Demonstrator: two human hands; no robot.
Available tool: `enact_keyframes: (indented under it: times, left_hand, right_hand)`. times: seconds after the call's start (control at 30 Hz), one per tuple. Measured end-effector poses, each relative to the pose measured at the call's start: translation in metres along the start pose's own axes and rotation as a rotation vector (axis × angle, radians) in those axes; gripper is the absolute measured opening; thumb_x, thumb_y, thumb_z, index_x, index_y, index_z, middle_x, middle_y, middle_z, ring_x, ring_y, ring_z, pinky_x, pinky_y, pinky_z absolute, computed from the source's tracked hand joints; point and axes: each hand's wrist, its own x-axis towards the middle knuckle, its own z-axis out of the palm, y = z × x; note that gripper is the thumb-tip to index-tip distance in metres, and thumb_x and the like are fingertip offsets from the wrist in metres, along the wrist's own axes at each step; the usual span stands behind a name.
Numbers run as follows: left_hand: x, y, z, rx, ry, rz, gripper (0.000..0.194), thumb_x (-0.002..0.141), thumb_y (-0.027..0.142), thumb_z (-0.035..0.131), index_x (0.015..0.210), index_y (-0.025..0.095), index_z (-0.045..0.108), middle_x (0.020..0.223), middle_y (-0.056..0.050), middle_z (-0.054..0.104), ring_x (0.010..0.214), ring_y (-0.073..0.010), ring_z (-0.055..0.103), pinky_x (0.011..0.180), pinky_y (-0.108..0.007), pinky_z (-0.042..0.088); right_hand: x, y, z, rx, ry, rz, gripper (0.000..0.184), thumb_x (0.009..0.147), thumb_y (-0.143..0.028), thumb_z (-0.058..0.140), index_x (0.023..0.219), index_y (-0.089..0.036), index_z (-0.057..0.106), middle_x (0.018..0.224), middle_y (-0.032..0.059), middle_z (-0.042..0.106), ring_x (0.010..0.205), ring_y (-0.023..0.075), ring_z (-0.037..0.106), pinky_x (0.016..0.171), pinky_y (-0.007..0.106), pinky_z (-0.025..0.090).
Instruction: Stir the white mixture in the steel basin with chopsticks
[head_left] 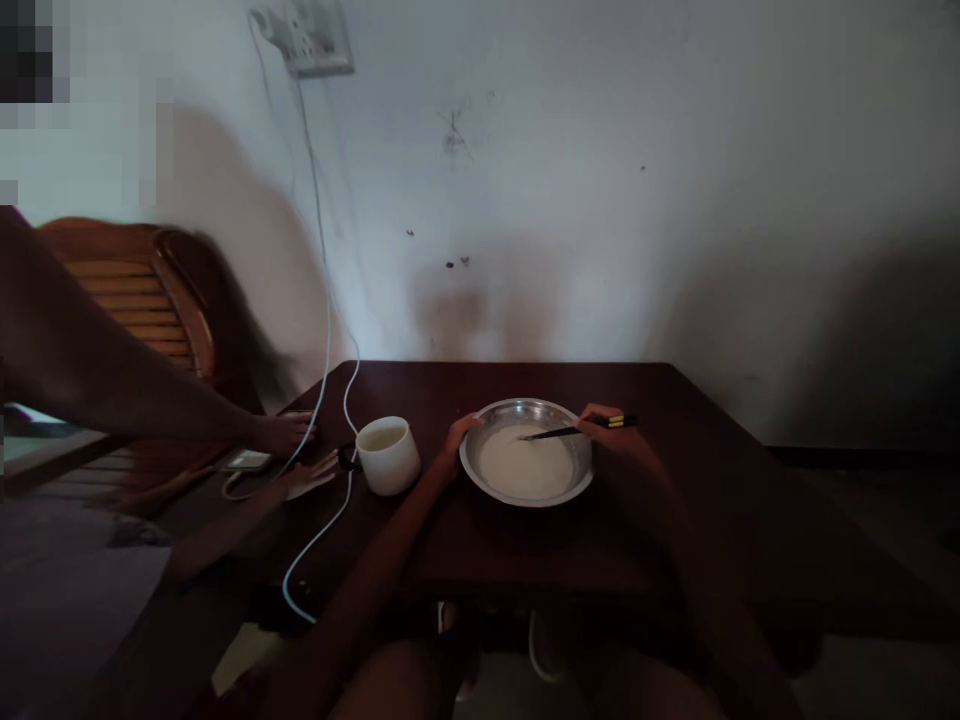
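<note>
A round metal bowl (480, 486) stands on the dark table, tilted slightly toward me. Inside it lies a smooth, whitish mixture (525, 470). With my left hand (460, 433) I grip the bowl's left rim. My right hand (598, 424), at the right rim, is closed around dark chopsticks (559, 433) with yellow bands near the upper end. Their tips touch the pale mixture. Left of the bowl, beside my left forearm, is a white mug (389, 458) with a dark handle; some pale content shows inside.
Another person's arm (187, 400) reaches in from the left, and a hand (311, 478) rests near the mug. White cables (327, 330) run from a wall socket (319, 45) across the table's left part. A wooden chair (135, 290) stands at left; the wall borders the table's (675, 480) far edge.
</note>
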Motion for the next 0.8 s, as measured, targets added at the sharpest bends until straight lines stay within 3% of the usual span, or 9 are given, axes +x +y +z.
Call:
enact_keyframes:
  times: [0.07, 0.13, 0.23, 0.33, 0.47, 0.57, 0.67, 0.8]
  left_hand:
    - [0.002, -0.001, 0.000, -0.004, 0.000, -0.016, 0.025, 0.061, 0.031, 0.072, 0.079, 0.014, 0.070, 0.067, -0.003, 0.066, 0.063, -0.0181, 0.058, 0.062, -0.028, 0.040]
    - [0.004, -0.001, -0.001, -0.004, 0.006, -0.024, 0.024, 0.060, 0.030, 0.072, 0.079, 0.015, 0.071, 0.066, -0.003, 0.065, 0.064, -0.0190, 0.059, 0.061, -0.029, 0.040]
    - [0.003, -0.001, -0.001, 0.001, 0.010, -0.006, 0.023, 0.061, 0.030, 0.072, 0.078, 0.015, 0.072, 0.066, -0.003, 0.065, 0.065, -0.0194, 0.059, 0.062, -0.029, 0.040]
    - [0.000, 0.001, 0.001, -0.003, 0.021, -0.005, 0.022, 0.062, 0.031, 0.071, 0.077, 0.016, 0.071, 0.067, -0.003, 0.066, 0.064, -0.0185, 0.058, 0.062, -0.029, 0.041]
    - [-0.003, 0.001, 0.002, -0.003, 0.026, 0.002, 0.021, 0.063, 0.031, 0.071, 0.078, 0.015, 0.072, 0.066, -0.002, 0.065, 0.063, -0.0180, 0.058, 0.060, -0.028, 0.040]
    - [-0.002, 0.001, 0.001, -0.006, 0.004, 0.003, 0.023, 0.062, 0.030, 0.072, 0.079, 0.015, 0.071, 0.066, -0.003, 0.066, 0.064, -0.0183, 0.059, 0.060, -0.027, 0.041]
    - [0.000, 0.001, 0.001, -0.017, 0.005, 0.009, 0.024, 0.062, 0.031, 0.073, 0.080, 0.015, 0.071, 0.067, -0.003, 0.067, 0.064, -0.0181, 0.060, 0.060, -0.027, 0.042]
    - [0.000, 0.001, 0.001, -0.027, 0.001, -0.016, 0.024, 0.061, 0.031, 0.072, 0.079, 0.015, 0.070, 0.065, -0.002, 0.066, 0.061, -0.0173, 0.058, 0.059, -0.027, 0.041]
  right_hand:
    - [-0.004, 0.003, -0.011, 0.060, -0.003, 0.051, 0.030, 0.075, -0.047, 0.068, 0.060, -0.022, 0.060, 0.058, 0.0004, 0.058, 0.063, 0.0173, 0.052, 0.062, 0.032, 0.041]
    - [-0.008, 0.002, -0.016, 0.086, -0.085, 0.072, 0.031, 0.074, -0.047, 0.069, 0.060, -0.021, 0.061, 0.056, -0.0008, 0.056, 0.060, 0.0162, 0.051, 0.060, 0.031, 0.040]
    - [-0.006, -0.002, -0.004, 0.055, -0.204, 0.022, 0.030, 0.070, -0.050, 0.071, 0.064, -0.021, 0.066, 0.063, -0.0002, 0.062, 0.066, 0.0174, 0.055, 0.062, 0.031, 0.042]
    - [0.000, -0.002, 0.009, 0.000, -0.125, -0.034, 0.030, 0.070, -0.051, 0.070, 0.065, -0.022, 0.067, 0.069, 0.0019, 0.066, 0.072, 0.0196, 0.057, 0.067, 0.032, 0.044]
    - [-0.001, 0.006, -0.007, 0.003, 0.060, 0.035, 0.032, 0.073, -0.051, 0.066, 0.062, -0.021, 0.061, 0.062, 0.0020, 0.060, 0.066, 0.0188, 0.054, 0.062, 0.032, 0.041]
    - [-0.007, 0.007, -0.018, 0.026, -0.057, 0.060, 0.032, 0.074, -0.050, 0.067, 0.061, -0.021, 0.061, 0.059, 0.0000, 0.057, 0.063, 0.0170, 0.052, 0.060, 0.031, 0.040]
    - [-0.007, 0.001, -0.005, 0.008, -0.188, -0.003, 0.027, 0.072, -0.047, 0.070, 0.064, -0.021, 0.067, 0.067, 0.0016, 0.063, 0.070, 0.0187, 0.056, 0.065, 0.031, 0.043]
    - [-0.001, 0.000, 0.009, -0.035, -0.065, -0.031, 0.026, 0.074, -0.047, 0.066, 0.065, -0.022, 0.066, 0.066, 0.0025, 0.064, 0.072, 0.0204, 0.056, 0.068, 0.034, 0.043]
